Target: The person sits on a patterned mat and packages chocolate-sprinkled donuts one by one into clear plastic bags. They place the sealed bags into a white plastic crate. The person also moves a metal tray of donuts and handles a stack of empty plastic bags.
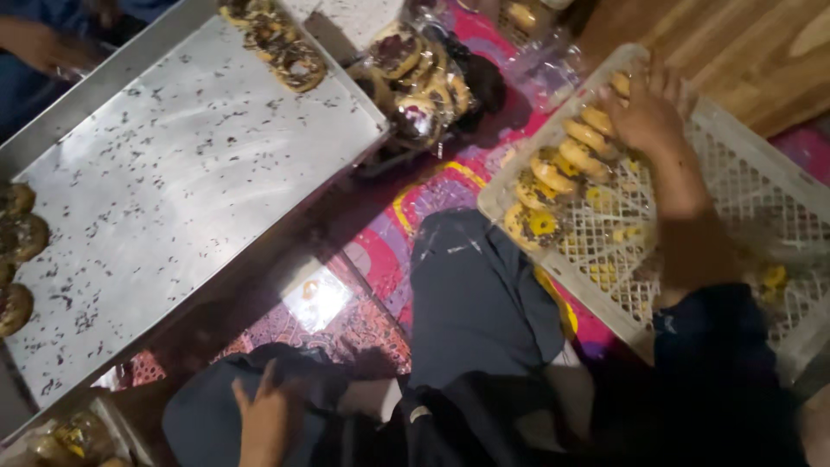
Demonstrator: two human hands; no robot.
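A: The right hand (647, 108) is seen reaching into the white plastic lattice crate (761, 195), fingers spread and laid over the row of yellow-glazed doughnuts (566, 160) stacked on edge along the crate's near-left wall.

B: Is anything gripped there?

A: That cannot be told; the fingertips are hidden behind the doughnuts. The top ones are touched, that much is shown.

B: And the left hand (264, 419)?

A: It is rested flat and open on the dark-clothed knee (207, 415), low in view, with nothing held.

B: What is found between the hands?

A: A dark trouser leg (480, 303) over a bright patterned floor mat (432, 195). Beyond the left hand, a large metal baking tray (190, 182) is spread, strewn with dark sprinkles, chocolate-topped doughnuts (17, 246) lined at its left edge and more (281, 43) at its far corner.

B: And left of the right hand?

A: Clear-bagged chocolate doughnuts (419, 82) are heaped just beside the tray's corner.
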